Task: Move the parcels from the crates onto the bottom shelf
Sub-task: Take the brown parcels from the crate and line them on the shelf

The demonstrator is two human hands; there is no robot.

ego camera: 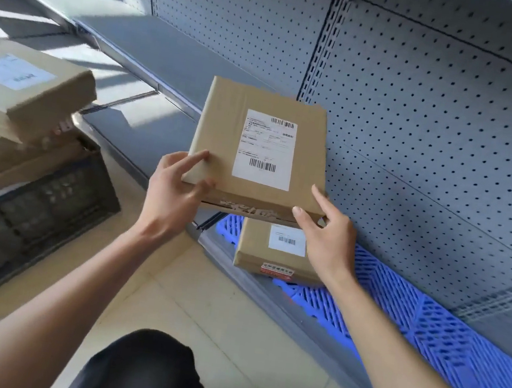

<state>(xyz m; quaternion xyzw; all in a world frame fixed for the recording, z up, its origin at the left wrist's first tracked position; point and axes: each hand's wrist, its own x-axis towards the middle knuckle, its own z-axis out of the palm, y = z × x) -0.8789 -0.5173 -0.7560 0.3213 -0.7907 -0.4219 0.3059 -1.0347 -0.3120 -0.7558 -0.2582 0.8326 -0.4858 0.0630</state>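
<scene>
Flat brown parcel (259, 148) held up in mid-air w/ both hands, white label w/ barcodes facing up, well above the bottom shelf. Left hand (176, 189) grips near-left corner: thumb on top face, fingers curled under edge. Right hand (327, 236) pinches near-right corner: thumb along front edge, index finger laid up the right side, rest of fingers hidden under.

Directly below, second parcel (276, 252) already lying flat on blue slatted mat (444, 345) covering bottom shelf (266, 297); small white label up, red-and-white sticker on its near edge. Partly hidden by held parcel and right wrist.

Behind: grey pegboard back panel (437, 137) w/ slotted upright (324, 49). Grey shelf section (176, 51) to the left, bare, sunlit patches further along.

Left side: black lattice crate (31, 218) on pale tiled floor (214, 319), standing just beside shelf front. Several brown parcels piled in it above the rim; top one (26, 86) tilted, blurry label up. More boxes under it, count unclear.

Dark-clothed knee (144, 372) at bottom centre, between the forearms.
</scene>
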